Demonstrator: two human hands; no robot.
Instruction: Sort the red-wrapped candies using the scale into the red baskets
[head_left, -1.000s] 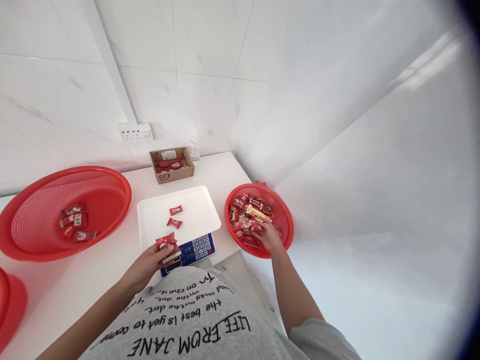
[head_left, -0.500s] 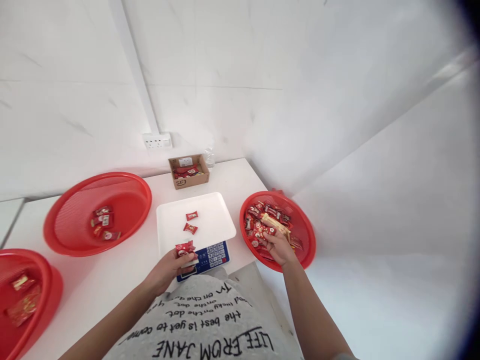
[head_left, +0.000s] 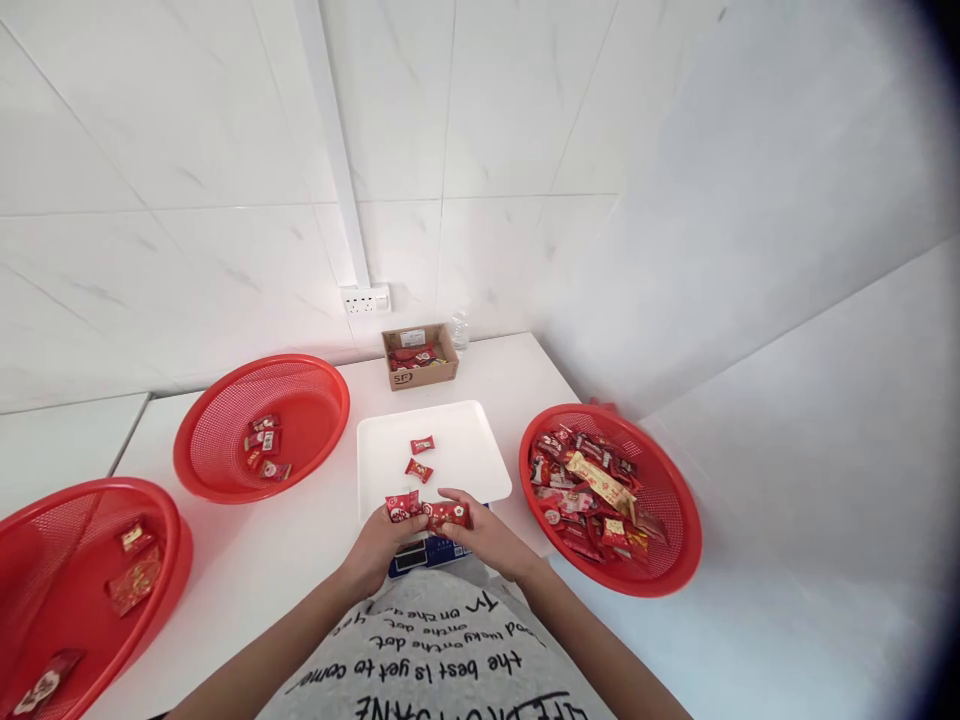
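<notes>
Left hand (head_left: 380, 545) pinches red packet (head_left: 402, 506); right hand (head_left: 484, 530) grips flower-dotted packet (head_left: 448, 514) beside it. Fingertip holds likely steady both.

White table (head_left: 255, 570): red baskets (head_left: 311, 425), scale (head_left: 465, 440), box (head_left: 431, 376), bottle (head_left: 460, 331).

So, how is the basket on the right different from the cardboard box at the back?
The basket is red and round; the box is brown and rectangular. The basket is larger than the box. The basket shows more packets than the box. Both are open on top and hold red packets.
</notes>
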